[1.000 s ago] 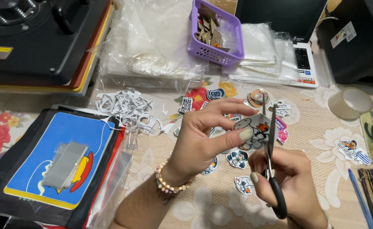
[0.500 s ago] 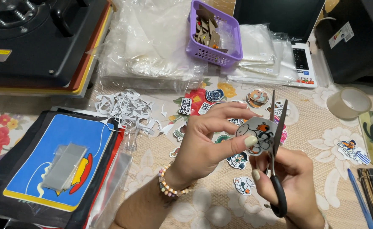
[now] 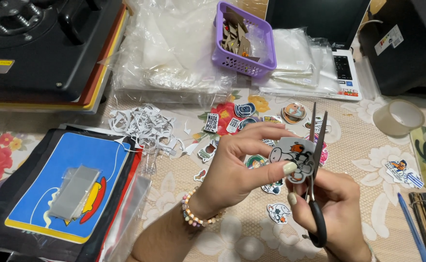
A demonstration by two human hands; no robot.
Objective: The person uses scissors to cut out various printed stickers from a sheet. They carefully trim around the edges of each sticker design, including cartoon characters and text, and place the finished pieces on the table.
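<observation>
The sticker [image 3: 294,157], a white cut-out with a cartoon figure in black and orange, sits pinched between the thumb and fingers of the left hand [image 3: 237,167], lifted above the surface [image 3: 368,194] with its floral cloth. Just to the right of the sticker the scissors [image 3: 315,160] stand nearly upright, blades slightly parted and touching its right edge. The right hand [image 3: 336,208] is below the sticker, clenched around the black scissor handles. A beaded bracelet [image 3: 193,213] circles the left wrist, down and to the left of the sticker. Beneath and around the sticker lie more cut stickers [image 3: 278,212] on the surface. Left of it and a little higher is a heap of white paper trimmings [image 3: 142,127]. Well above it stands a purple basket [image 3: 252,60], and far to its right a roll of clear tape [image 3: 398,117].
</observation>
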